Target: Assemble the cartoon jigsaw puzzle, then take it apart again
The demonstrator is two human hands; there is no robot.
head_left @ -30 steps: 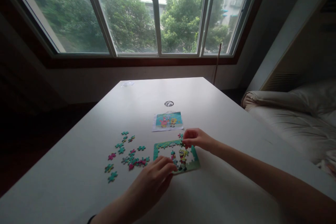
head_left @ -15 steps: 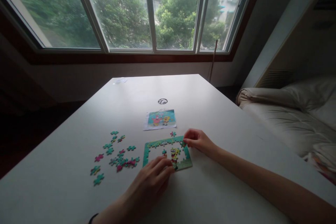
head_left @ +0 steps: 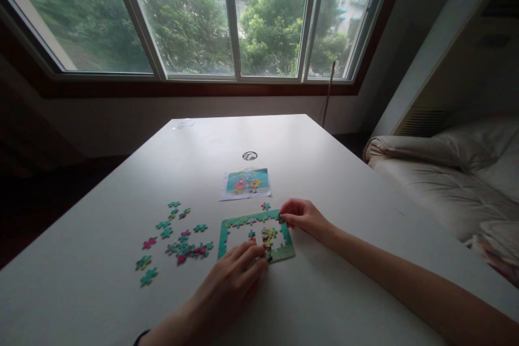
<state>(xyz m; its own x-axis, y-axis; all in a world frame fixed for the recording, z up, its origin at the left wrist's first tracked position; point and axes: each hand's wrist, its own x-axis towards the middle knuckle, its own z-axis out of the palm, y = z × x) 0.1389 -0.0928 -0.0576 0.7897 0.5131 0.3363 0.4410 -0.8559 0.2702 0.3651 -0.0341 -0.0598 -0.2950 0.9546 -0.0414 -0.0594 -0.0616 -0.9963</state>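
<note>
A partly assembled jigsaw puzzle lies on the white table, its green border mostly joined and a yellow cartoon figure inside it on the right. Bent over the near edge is my left hand, its fingertips pressed on the puzzle and its thumb mostly hidden. At the far right corner, my right hand pinches a small dark green puzzle piece against the border; the fingers partly cover it. One loose pink and green piece lies just beyond the far edge.
Several loose puzzle pieces are scattered and heaped to the left. Beyond the puzzle lies a printed picture of the cartoon characters, with a round dark-rimmed mark farther off. A beige sofa stands at right, under the windows' side wall.
My right hand has shifted slightly left, closer over the puzzle's far right corner. My left hand stays on the near edge. The whole view has slid a little.
</note>
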